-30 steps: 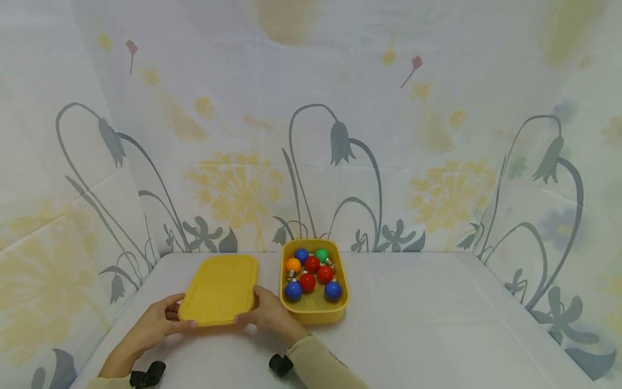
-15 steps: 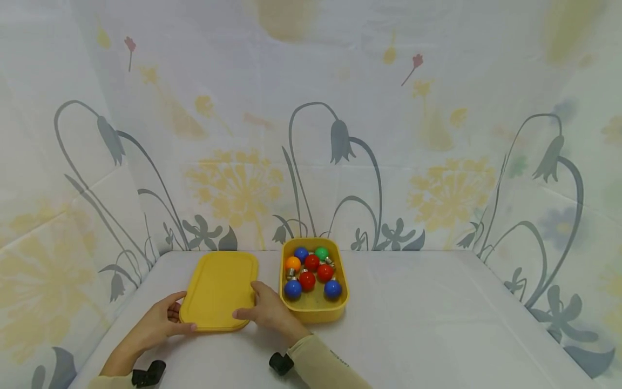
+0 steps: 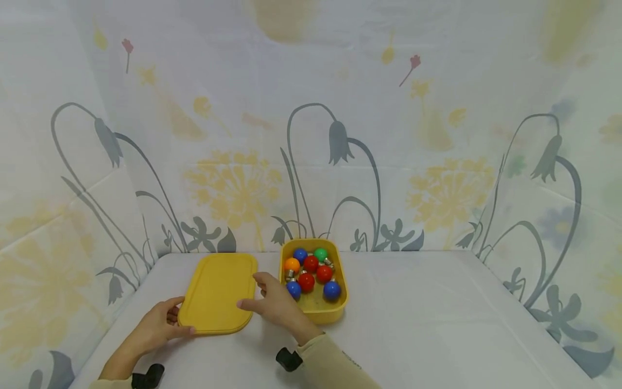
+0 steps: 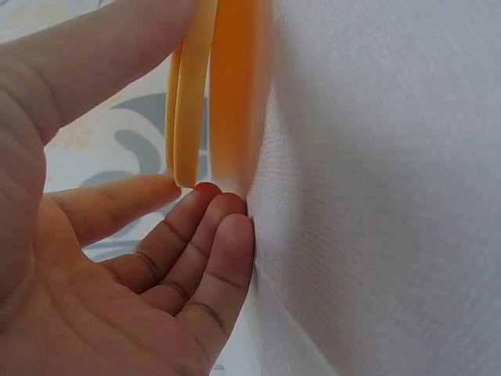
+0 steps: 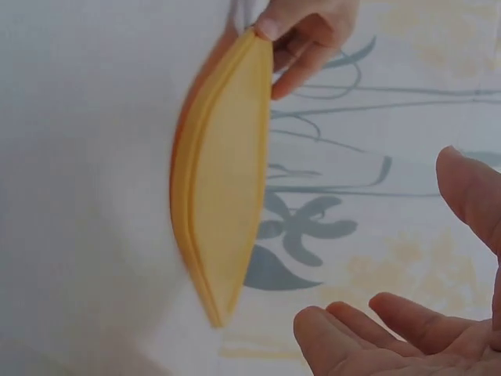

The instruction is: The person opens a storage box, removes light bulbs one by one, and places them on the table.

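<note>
In the head view, my left hand (image 3: 154, 327) holds a flat yellow lid (image 3: 218, 294) by its near left corner, between thumb and index finger. The left wrist view shows the lid edge (image 4: 189, 117) a little above the white cloth, my other fingers spread beneath it. My right hand (image 3: 278, 303) is off the lid's right side, thumb and fingers apart with nothing between them. Seen from the right wrist, the lid (image 5: 231, 172) tilts off the surface. Beside my right hand stands a yellow box (image 3: 318, 317) of small coloured light bulbs with metal bases.
Red bulbs (image 3: 311, 263), blue bulbs (image 3: 332, 290), an orange bulb (image 3: 292, 265) and a green bulb (image 3: 320, 254) lie in the box. A white cloth (image 3: 427, 313) covers the table. Flower-printed fabric (image 3: 311, 135) hangs behind and at both sides.
My right hand has let go of the lid's right edge and drawn slightly away to the right. The lid's near edge has come a little closer; my left hand stays on its corner.
</note>
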`<state>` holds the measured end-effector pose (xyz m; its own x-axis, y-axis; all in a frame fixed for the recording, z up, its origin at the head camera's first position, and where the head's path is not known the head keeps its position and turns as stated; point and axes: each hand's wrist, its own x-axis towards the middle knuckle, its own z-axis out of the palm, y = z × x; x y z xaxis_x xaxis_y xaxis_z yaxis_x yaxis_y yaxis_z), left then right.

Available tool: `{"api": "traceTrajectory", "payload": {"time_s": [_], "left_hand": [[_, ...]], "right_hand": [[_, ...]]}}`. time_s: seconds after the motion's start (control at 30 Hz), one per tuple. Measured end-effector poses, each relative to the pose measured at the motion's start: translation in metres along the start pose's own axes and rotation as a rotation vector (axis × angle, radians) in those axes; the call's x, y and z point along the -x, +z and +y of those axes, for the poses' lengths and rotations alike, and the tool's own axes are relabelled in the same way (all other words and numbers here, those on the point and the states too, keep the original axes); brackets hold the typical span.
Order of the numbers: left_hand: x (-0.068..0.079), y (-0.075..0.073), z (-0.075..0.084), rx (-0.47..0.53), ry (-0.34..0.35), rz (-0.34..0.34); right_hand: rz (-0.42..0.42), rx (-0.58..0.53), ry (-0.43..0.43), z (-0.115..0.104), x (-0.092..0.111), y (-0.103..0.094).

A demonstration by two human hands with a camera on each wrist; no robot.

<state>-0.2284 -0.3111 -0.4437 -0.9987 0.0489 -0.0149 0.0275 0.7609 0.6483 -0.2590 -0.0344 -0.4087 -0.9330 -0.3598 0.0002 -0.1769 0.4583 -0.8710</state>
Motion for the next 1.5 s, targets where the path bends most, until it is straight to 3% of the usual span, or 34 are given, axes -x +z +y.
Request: {"api": "traceTrajectory", "payload": {"time_s": [0.23,0.57,0.87,1.17,1.5], "left_hand": [[0.001,0.000,0.000,-0.035,-0.020,0.011],[0.002,-0.001,0.003,-0.049,-0.020,0.017],[0.003,-0.002,0.010,-0.060,0.029,0.042],[0.005,0.002,0.039,-0.006,0.112,0.068],[0.001,0.024,0.076,0.110,0.229,0.052]], "right_hand": [[0.043,0.016,-0.047,0.003,0.006,-0.028],[0.117,0.148,-0.037,0.033,0.010,-0.068],[0.101,0.152,-0.038,0.051,0.010,-0.089],[0.073,0.107,-0.055,0.056,0.010,-0.097],[0.060,0.152,-0.067,0.059,0.007,-0.103]]}}
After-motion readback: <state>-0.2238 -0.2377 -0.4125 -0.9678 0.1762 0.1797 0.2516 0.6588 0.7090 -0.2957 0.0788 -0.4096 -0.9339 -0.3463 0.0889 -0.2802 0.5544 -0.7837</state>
